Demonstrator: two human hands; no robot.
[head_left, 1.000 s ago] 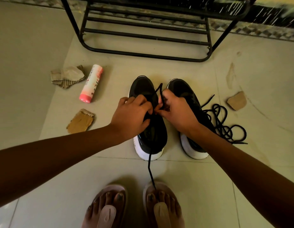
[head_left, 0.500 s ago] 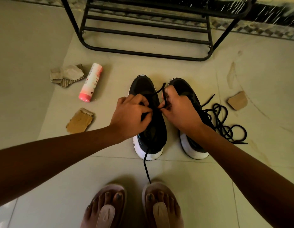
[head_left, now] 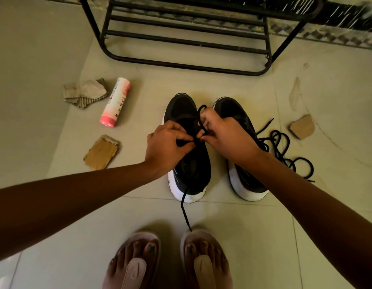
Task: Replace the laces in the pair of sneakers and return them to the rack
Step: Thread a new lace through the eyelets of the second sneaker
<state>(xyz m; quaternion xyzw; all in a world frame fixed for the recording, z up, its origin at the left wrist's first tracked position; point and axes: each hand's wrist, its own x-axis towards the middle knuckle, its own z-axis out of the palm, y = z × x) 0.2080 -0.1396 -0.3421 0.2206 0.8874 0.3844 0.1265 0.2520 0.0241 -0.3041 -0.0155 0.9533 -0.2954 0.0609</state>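
Lace (head_left: 199, 117) pinched by both hands over 1 sneaker (head_left: 181, 105): left hand (head_left: 166, 147) pins a strand, right hand (head_left: 224, 136) lifts a loop, probably for tension while threading. Free end trails back below the left wrist. 2nd sneaker (head_left: 233, 107) under right hand, loose lace (head_left: 285, 155) just outside it.

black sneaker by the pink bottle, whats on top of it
The left hand and right hand pinch a black lace over it; the eyelets beneath them are covered.
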